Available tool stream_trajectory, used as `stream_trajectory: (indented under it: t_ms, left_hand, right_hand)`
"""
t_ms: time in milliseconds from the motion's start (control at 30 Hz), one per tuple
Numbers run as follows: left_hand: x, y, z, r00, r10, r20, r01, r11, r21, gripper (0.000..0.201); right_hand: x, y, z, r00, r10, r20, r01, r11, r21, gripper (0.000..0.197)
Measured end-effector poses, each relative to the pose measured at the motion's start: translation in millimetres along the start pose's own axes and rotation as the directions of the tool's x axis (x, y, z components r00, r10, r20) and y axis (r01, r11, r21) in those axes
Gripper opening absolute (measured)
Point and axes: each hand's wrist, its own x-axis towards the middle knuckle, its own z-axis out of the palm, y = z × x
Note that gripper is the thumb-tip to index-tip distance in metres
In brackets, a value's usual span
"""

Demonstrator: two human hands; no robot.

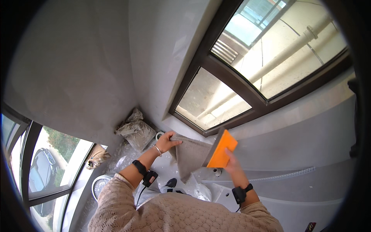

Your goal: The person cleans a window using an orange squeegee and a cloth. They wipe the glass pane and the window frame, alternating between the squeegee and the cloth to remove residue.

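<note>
A grey-brown cloth hangs in front of me, its lower corner drooping. My left hand is closed on the upper left edge of this cloth, the thumb lying over it. In my right hand is an orange float, a flat rectangular board with a dark grey layer along its left face. The cloth's right end meets that dark face. Whether the cloth is fixed to the float or only touches it, I cannot tell. The right fingertips are partly hidden and blurred.
A dusty plastic-wrapped bag stands in the corner, with a roll of tape beside it. A crumpled rag lies by the left window. A perforated white strip runs along the right wall. A dark-framed window stands ahead.
</note>
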Motion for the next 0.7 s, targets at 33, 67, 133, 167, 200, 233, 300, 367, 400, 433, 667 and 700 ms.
stream_trajectory:
  t_ms: [33,67,133,167,200,233,300,367,400,433,667,700]
  left_hand:
    - [3.2,5.3,-7.5,0.982,0.177,-0.059,-0.165,0.972,0.167,0.029]
    - [5.6,9.6,-11.9,0.909,0.409,-0.076,-0.367,0.874,0.318,0.028]
    - [8.0,11.9,-12.6,0.625,0.678,-0.387,-0.446,0.717,0.536,0.033]
    - [11.0,9.1,-10.5,0.348,0.776,-0.527,-0.478,0.63,0.612,0.036]
    - [15.0,3.6,-5.0,0.311,0.588,-0.746,-0.398,0.794,0.46,0.047]
    - [22.8,-4.6,-0.5,0.315,0.444,-0.839,-0.396,0.864,0.309,0.046]
    - [48.2,-24.8,9.7,0.53,0.267,-0.805,-0.244,0.957,0.156,0.045]
    - [82.2,-45.8,16.6,0.752,0.256,-0.607,-0.115,0.958,0.262,0.044]
    - [98.0,-53.8,18.1,0.802,0.328,-0.499,-0.137,0.915,0.38,0.044]
    - [114.4,-57.7,19.0,0.832,0.402,-0.382,-0.181,0.848,0.499,0.043]
    - [263.9,26.1,16.4,0.888,0.36,0.286,-0.374,0.204,0.905,0.042]
    - [291.3,34.7,17.8,0.848,0.438,0.299,-0.39,0.134,0.911,0.042]
  right_hand:
    - [-2.7,-1.8,3.4,1.0,-0.015,0.022,0.014,0.999,0.043,0.039]
    - [-4.4,0.0,10.4,0.999,-0.044,-0.016,0.045,0.998,0.05,0.039]
    - [-6.4,15.7,32.0,0.99,-0.103,0.093,0.093,0.99,0.101,0.038]
    - [-4.3,29.4,44.5,0.968,-0.066,0.243,0.03,0.989,0.146,0.038]
    - [-1.8,44.0,56.2,0.877,-0.107,0.468,-0.008,0.971,0.238,0.037]
    - [5.0,62.0,65.6,0.902,-0.012,0.431,-0.109,0.961,0.253,0.037]
    - [20.8,96.0,71.5,0.932,0.122,0.341,-0.218,0.94,0.261,0.039]
    - [37.5,121.1,54.9,0.943,0.294,0.158,-0.32,0.931,0.176,0.04]
    - [43.6,128.8,38.4,0.961,0.262,0.084,-0.273,0.948,0.162,0.04]
    - [47.7,132.1,18.1,0.968,0.245,0.062,-0.252,0.953,0.169,0.041]
    - [57.1,138.1,-113.2,0.993,0.103,-0.064,-0.066,0.901,0.43,0.042]
    - [64.9,143.3,-121.6,0.995,0.087,-0.057,-0.056,0.911,0.408,0.042]
